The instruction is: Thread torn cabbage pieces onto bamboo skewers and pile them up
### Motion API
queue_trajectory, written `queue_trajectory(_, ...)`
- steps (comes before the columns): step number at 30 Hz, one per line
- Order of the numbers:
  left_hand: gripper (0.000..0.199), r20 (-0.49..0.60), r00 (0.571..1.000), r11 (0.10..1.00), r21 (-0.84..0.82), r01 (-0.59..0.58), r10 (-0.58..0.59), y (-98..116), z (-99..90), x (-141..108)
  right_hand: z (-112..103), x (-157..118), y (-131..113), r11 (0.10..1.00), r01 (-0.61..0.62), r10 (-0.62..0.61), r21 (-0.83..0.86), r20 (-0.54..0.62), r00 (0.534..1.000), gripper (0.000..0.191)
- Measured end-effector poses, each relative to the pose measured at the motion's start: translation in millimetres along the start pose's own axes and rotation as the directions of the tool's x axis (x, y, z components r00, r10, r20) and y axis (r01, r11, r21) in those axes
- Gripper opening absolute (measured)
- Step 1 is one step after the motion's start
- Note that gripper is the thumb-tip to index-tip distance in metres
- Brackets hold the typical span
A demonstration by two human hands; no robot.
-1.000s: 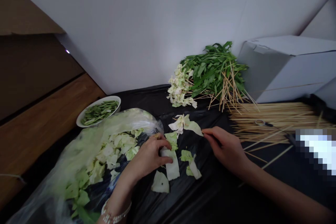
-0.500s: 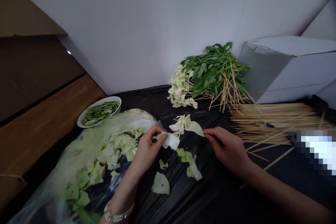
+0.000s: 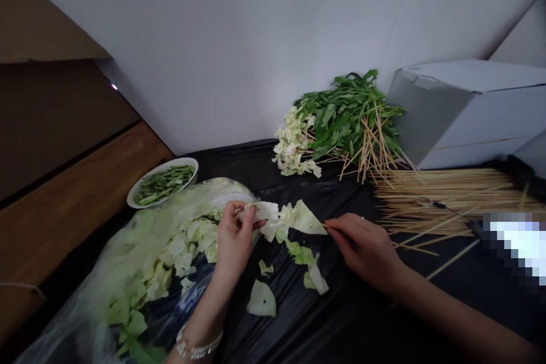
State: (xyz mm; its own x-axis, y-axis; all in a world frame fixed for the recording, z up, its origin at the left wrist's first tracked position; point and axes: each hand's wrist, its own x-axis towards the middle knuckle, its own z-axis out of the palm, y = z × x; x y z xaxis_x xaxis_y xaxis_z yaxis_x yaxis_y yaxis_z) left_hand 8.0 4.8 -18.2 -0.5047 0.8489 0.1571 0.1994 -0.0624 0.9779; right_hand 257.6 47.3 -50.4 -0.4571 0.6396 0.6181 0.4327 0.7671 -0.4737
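Pinched in my left hand (image 3: pixel 239 233) is a pale cabbage piece (image 3: pixel 267 211). My right hand (image 3: pixel 364 244) grips a wooden skewer (image 3: pixel 327 226) close to cabbage leaves (image 3: pixel 303 219) threaded on it. The held piece meets the tip side of these leaves; whether the skewer has pierced it is hidden. Below lie loose cabbage pieces (image 3: pixel 261 299) on the black plastic sheet (image 3: pixel 294 318). Left of my left hand, a clear plastic bag (image 3: pixel 106 250) holds many cut cabbage leaves (image 3: pixel 200 237).
A white bowl (image 3: pixel 195 169) of cut green vegetables stands at the back left. Skewered leafy greens (image 3: pixel 341 114) and skewered cabbage (image 3: pixel 292 145) lie by the wall. Bare skewers (image 3: pixel 452 193) are piled at right before a white box (image 3: pixel 482 119). A bright pixelated patch sits at far right.
My left hand has shifted slightly left and up, turning its cabbage piece. My right hand has moved a little left and down, bringing the skewered leaves against that piece.
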Motion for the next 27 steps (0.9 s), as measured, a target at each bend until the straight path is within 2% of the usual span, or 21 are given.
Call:
queue_trajectory(8, 0.029, 0.089, 0.996, 0.994, -0.106, -0.004, 0.013, 5.6, 5.2, -5.8, 4.2, -3.6, 3.0, 0.998, 0.03, -0.029, -0.047, 0.017, 0.999, 0.019)
queue_trajectory(13, 0.024, 0.176, 0.984, 0.995, -0.093, 0.042, -0.025, 7.5, 7.8, -9.6, 4.3, -3.4, 3.4, 0.999, 0.019, -0.018, -0.04, 0.024, 1.0, 0.019)
queue_trajectory(27, 0.023, 0.205, 0.978, 0.997, -0.075, -0.018, 0.033, 8.8, 7.5, -9.9, 4.8, -3.9, 4.8, 0.999, -0.007, 0.009, -0.047, 0.031, 0.999, 0.02)
